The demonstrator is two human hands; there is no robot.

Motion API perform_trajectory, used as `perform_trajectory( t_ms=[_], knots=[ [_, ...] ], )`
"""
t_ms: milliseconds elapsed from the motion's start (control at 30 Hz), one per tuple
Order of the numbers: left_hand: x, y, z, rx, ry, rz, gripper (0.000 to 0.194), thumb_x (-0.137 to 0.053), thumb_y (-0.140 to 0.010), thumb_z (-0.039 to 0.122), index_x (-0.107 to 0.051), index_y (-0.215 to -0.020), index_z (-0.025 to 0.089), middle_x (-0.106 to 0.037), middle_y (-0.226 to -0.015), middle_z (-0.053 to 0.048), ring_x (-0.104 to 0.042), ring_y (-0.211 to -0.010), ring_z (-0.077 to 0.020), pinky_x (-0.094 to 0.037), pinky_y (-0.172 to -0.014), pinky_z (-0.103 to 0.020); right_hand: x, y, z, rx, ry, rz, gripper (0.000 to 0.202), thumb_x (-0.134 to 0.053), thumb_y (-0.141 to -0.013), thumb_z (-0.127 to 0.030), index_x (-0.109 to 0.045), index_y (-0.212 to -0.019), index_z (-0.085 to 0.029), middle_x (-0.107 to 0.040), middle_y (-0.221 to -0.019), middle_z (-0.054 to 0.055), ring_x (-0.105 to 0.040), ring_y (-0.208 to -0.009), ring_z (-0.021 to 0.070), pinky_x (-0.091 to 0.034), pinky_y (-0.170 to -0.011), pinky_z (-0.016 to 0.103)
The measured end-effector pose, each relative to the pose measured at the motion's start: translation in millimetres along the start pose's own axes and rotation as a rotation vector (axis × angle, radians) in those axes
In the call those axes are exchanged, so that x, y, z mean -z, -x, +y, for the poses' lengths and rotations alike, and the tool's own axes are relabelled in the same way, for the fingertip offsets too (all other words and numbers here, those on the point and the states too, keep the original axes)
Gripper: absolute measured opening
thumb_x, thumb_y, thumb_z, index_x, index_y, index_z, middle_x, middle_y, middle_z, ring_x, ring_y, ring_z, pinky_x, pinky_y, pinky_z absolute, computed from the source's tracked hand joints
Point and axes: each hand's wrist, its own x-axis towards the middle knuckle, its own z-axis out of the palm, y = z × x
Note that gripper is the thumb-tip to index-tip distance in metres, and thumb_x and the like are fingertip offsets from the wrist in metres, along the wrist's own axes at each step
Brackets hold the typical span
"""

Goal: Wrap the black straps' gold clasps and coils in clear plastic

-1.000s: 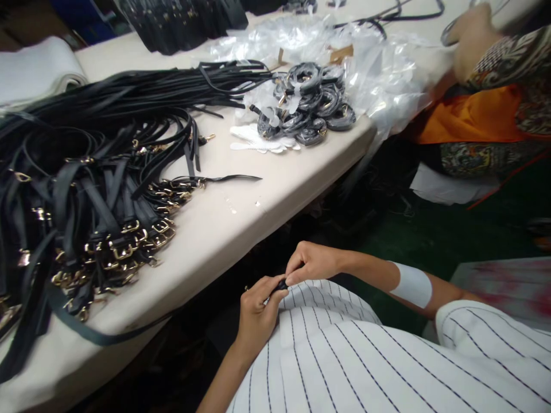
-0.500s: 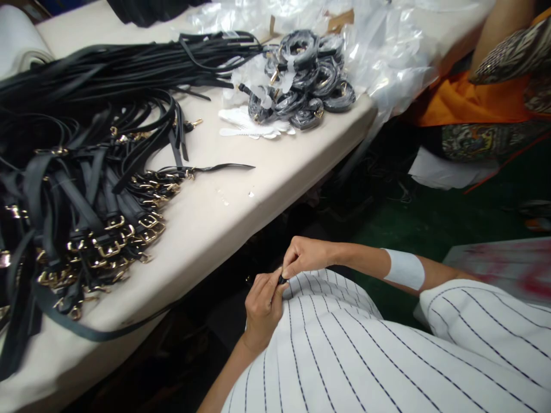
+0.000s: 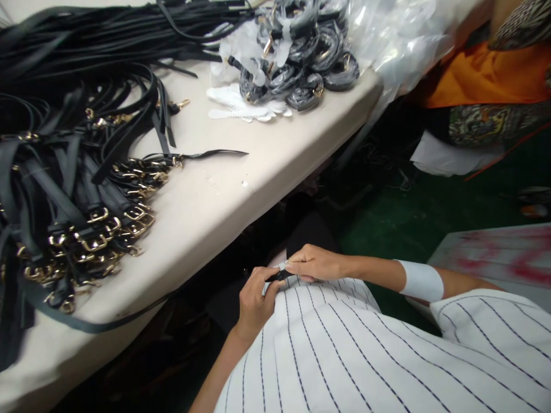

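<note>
My left hand is closed on a short visible stretch of black strap, pinched between thumb and fingers. From the other side, my right hand grips the same strap, its fingers pressed together. Both hands are in front of my striped shirt, below the table edge. Most of the strap is hidden by the fingers and the dark background. On the table, a pile of black straps with gold buckles lies to the left. One long strap from that pile hangs over the near edge.
Coiled straps in clear plastic sit at the back of the table, by white tags. Long black straps lie behind. Clear plastic bags cover the far corner. Another person in orange cloth is at right.
My hands have moved slightly apart, and more of the black strap shows between them. My right hand has flattened from its raised pinch. The whole view has shifted a little.
</note>
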Motion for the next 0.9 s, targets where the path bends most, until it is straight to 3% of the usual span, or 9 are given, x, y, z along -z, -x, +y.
perform_trajectory(
  t_ms=[133, 233, 400, 600, 800, 900],
  knots=[
    [-0.5, -1.1, 2.3, -0.125, 0.13, -0.06, 0.03, -0.073, -0.078, 0.008, -0.063, -0.106, 0.015, -0.068, -0.085, -0.006, -0.065, -0.079, -0.0186, -0.056, -0.072, -0.034, 4.0, 5.4, 3.3, -0.081, -0.212, -0.163, 0.043, -0.056, -0.089, -0.046, -0.056, -0.061, -0.013, -0.047, -0.048, -0.004, -0.032, -0.046, 0.006, -0.024, -0.048, 0.023],
    [-2.8, -0.2, 4.7, -0.136, 0.185, -0.132, 0.03, -0.074, -0.078, 0.006, -0.064, -0.105, 0.014, -0.069, -0.083, -0.006, -0.065, -0.078, -0.019, -0.056, -0.071, -0.036, 3.6, 10.3, 6.2, -0.124, -0.232, -0.168, 0.04, -0.062, -0.085, -0.043, -0.06, -0.061, -0.012, -0.048, -0.047, -0.004, -0.029, -0.047, 0.0057, -0.021, -0.048, 0.024],
    [-5.9, 1.4, 6.6, -0.123, 0.227, -0.119, 0.037, -0.074, -0.077, 0.006, -0.066, -0.111, 0.017, -0.072, -0.086, -0.006, -0.068, -0.079, -0.0201, -0.057, -0.071, -0.037, -5.0, 14.8, 13.4, -0.061, -0.191, -0.1, 0.035, -0.063, -0.084, -0.038, -0.063, -0.062, -0.011, -0.049, -0.048, -0.004, -0.035, -0.05, 0.007, -0.027, -0.051, 0.024],
    [-7.2, 2.6, 4.6, -0.101, 0.269, -0.054, 0.042, -0.077, -0.074, 0.006, -0.068, -0.113, 0.019, -0.075, -0.087, -0.005, -0.07, -0.078, -0.0202, -0.059, -0.071, -0.037, -23.6, 13.5, 19.9, 0.058, -0.053, 0.137, 0.037, -0.059, -0.086, -0.034, -0.059, -0.057, -0.012, -0.045, -0.048, -0.005, -0.039, -0.05, 0.0075, -0.031, -0.051, 0.022],
    [-8.4, 3.1, -4.6, -0.086, 0.215, 0.003, 0.038, -0.076, -0.076, 0.008, -0.07, -0.111, 0.022, -0.076, -0.09, -0.004, -0.071, -0.079, -0.0195, -0.06, -0.071, -0.035, -37.9, 1.1, 27.9, 0.205, 0.14, 0.336, 0.038, -0.054, -0.092, -0.038, -0.063, -0.065, -0.013, -0.056, -0.06, -0.001, -0.049, -0.059, 0.0101, -0.037, -0.058, 0.023],
    [-8.6, 0.6, -3.8, 0.045, 0.162, 0.023, 0.032, -0.073, -0.079, 0.01, -0.071, -0.109, 0.021, -0.075, -0.092, -0.005, -0.07, -0.081, -0.0178, -0.059, -0.072, -0.031, -31.1, -7.6, 25.5, 0.124, 0.087, 0.275, 0.047, -0.047, -0.096, -0.045, -0.057, -0.062, -0.014, -0.054, -0.054, -0.001, -0.048, -0.054, 0.0094, -0.037, -0.057, 0.023]
  ],
)
